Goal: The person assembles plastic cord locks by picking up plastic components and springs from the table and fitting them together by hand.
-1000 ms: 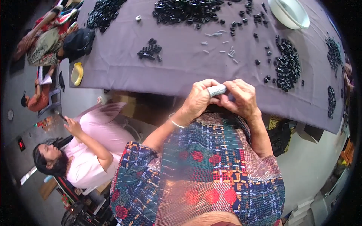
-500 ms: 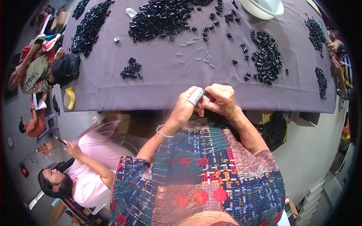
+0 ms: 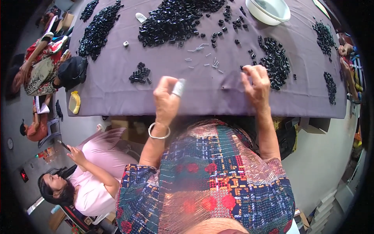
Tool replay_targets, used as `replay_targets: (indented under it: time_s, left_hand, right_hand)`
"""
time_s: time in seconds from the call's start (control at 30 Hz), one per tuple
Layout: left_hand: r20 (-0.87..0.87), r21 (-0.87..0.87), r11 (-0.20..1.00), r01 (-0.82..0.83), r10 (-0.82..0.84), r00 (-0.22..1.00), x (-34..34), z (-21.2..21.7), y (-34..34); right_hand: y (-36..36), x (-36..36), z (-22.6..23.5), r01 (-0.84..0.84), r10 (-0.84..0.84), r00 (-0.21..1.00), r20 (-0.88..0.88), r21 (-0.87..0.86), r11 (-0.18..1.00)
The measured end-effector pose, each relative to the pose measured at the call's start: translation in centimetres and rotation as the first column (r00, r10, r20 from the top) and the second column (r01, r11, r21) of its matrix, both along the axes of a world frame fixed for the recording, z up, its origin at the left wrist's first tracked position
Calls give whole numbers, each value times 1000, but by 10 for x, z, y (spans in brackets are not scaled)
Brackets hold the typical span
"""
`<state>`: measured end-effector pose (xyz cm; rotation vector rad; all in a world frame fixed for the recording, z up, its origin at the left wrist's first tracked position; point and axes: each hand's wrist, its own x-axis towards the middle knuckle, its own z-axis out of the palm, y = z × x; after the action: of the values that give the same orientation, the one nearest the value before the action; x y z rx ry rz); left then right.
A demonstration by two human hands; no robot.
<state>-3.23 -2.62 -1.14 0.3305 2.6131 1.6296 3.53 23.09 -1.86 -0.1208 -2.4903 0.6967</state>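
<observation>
My left hand is over the table's near edge, its thumb wrapped in a white covering. Its fingers are curled in, and whatever they hold, if anything, is hidden. Closest to it lies a small cluster of short black cylindrical pieces. My right hand hovers at the near left side of a larger pile of these black pieces, thumb and fingers apart, nothing visible between them. Several thin clear-grey pins lie loose between and beyond the hands.
Bigger black heaps cover the far part of the grey tablecloth. A white basin stands at the far right. A yellow case lies at the near left corner. A person in pink sits at my left; others sit along both sides.
My hands were together at the table's near edge and have parted. The left moved left toward the small cluster; the right moved right and forward to the larger pile.
</observation>
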Motion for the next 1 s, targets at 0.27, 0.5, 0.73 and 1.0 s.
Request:
replay_targets:
  time_s: [0.27,0.5,0.73,1.0]
  left_hand:
    - [-414,-491,847,-202,-23,910,-51,-14,-45]
    - [-161,22,998,64,-60,985,-17,-5,-4]
    - [279,467,866,179,-337,899,21,17,42]
    - [182,377,902,208,-293,939,31,-6,36]
  right_hand:
    - [14,-12,-13,21,-50,994,95,288,957]
    - [-19,-3,12,-167,182,981,61,-196,966]
    - [-44,5,28,-235,379,918,116,-610,756]
    - [-30,10,17,-144,164,984,72,-229,963]
